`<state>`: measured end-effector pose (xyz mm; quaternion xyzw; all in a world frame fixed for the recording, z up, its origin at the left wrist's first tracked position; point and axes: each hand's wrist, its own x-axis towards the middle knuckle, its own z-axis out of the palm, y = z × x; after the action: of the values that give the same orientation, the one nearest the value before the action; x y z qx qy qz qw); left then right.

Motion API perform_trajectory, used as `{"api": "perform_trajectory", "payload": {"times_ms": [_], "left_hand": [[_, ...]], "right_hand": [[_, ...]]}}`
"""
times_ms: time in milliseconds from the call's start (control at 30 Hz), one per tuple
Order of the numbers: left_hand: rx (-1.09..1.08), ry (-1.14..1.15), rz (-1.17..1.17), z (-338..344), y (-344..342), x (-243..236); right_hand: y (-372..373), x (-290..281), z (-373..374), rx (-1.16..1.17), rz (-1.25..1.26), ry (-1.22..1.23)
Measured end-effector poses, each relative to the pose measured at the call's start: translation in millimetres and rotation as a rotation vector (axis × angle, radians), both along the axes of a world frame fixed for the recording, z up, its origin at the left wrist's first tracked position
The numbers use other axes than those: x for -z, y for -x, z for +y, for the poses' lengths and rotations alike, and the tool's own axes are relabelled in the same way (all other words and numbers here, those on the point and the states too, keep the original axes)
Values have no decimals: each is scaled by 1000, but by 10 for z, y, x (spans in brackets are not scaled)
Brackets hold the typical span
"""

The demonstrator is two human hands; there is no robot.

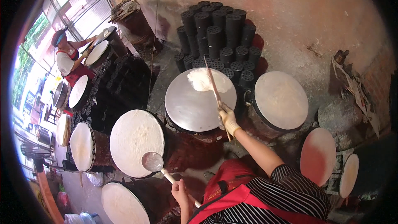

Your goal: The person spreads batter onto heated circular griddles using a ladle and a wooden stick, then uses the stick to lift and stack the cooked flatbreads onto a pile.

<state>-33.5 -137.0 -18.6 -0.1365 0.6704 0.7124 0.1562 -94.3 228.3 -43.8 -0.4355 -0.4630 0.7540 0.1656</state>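
White batter (198, 79) lies in a patch near the far edge of a round gray griddle (195, 110). The right hand (227, 118), in a pale glove, has its fingers wrapped around a long stick (212, 80) that crosses over the batter. The left hand (180, 192) has its fingers curled around the handle of a ladle (152, 161), above a big white pancake (134, 139).

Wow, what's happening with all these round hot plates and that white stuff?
The person's gloved right hand grips a long thin stick that crosses the white paste on a round metal plate; much of that plate is bare. The left hand holds a ladle, its bowl over the edge of a white-covered round. At upper left, a co-worker reaches toward other rounds.
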Motion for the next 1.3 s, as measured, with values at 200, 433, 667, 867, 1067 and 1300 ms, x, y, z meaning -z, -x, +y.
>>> {"api": "perform_trajectory", "payload": {"times_ms": [200,433,667,867,1067,1300], "left_hand": [[1,35,-32,227,-35,51],[-212,-59,-156,675,-188,41],[-297,-42,-149,1273,-370,12],[-416,-39,-224,1585,-624,32],[-443,-68,-182,1609,-687,60],[-444,-10,-188,1740,-672,-128]], "right_hand": [[571,36,357,-229,-92,-181],[-60,-413,884,-722,-129,-81],[239,213,1512,-541,-94,-238],[166,-378,1577,-1075,-205,-223],[-200,-393,2452,-1074,-205,-56],[380,-103,2451,-1080,-192,-136]]}}
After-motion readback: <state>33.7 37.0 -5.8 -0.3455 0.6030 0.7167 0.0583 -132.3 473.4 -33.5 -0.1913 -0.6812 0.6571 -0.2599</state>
